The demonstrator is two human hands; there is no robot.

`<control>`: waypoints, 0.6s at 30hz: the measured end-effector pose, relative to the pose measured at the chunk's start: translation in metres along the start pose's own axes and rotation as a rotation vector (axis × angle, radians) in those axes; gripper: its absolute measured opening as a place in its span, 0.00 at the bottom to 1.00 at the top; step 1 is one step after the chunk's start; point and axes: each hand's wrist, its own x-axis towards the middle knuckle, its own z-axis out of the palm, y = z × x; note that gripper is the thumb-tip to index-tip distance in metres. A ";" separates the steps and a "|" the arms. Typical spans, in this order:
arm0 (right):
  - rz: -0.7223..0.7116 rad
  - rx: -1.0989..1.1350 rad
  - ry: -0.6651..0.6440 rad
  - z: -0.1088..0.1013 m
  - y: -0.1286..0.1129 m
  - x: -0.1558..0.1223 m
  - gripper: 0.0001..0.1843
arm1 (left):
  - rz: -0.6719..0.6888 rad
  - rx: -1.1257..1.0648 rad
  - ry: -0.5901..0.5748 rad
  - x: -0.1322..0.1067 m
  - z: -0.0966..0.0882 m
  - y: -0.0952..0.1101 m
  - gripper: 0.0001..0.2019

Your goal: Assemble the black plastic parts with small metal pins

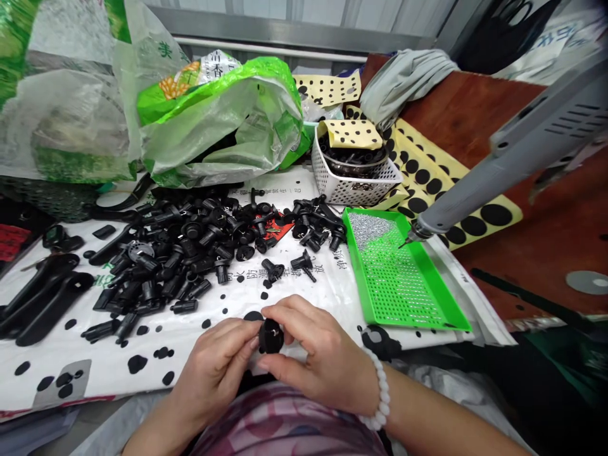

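Observation:
Close to my body, at the front edge of the table, a small round black plastic part (pixel 272 337) is held between both hands. My left hand (pixel 216 354) pinches it from the left with thumb and fingertips. From the right, the thumb and fingers of my right hand (pixel 316 351) close around it; a bead bracelet circles that wrist. Beyond the hands lies a heap of similar black plastic parts (pixel 190 237), with a couple of loose ones nearer to me. The underside of the held part is hidden.
To the right, a green tray (pixel 418 320) holds small silver pieces, and a grey electric screwdriver (pixel 451 199) hangs over it. Behind stands a white basket (pixel 349 188) near sheets of black round stickers (pixel 422 171). Green plastic bags (pixel 223 139) line the back left; black handles (pixel 52 304) lie left.

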 end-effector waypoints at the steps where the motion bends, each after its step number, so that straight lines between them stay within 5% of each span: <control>1: -0.028 0.007 0.002 0.000 0.000 0.000 0.19 | -0.013 -0.027 0.010 0.000 0.000 -0.001 0.13; 6: -0.122 -0.045 -0.012 0.004 -0.002 0.001 0.21 | -0.001 -0.060 0.054 -0.002 0.002 -0.004 0.11; 18: -0.097 -0.167 0.086 0.017 -0.014 0.014 0.27 | 0.049 -0.004 0.186 0.000 0.006 0.005 0.12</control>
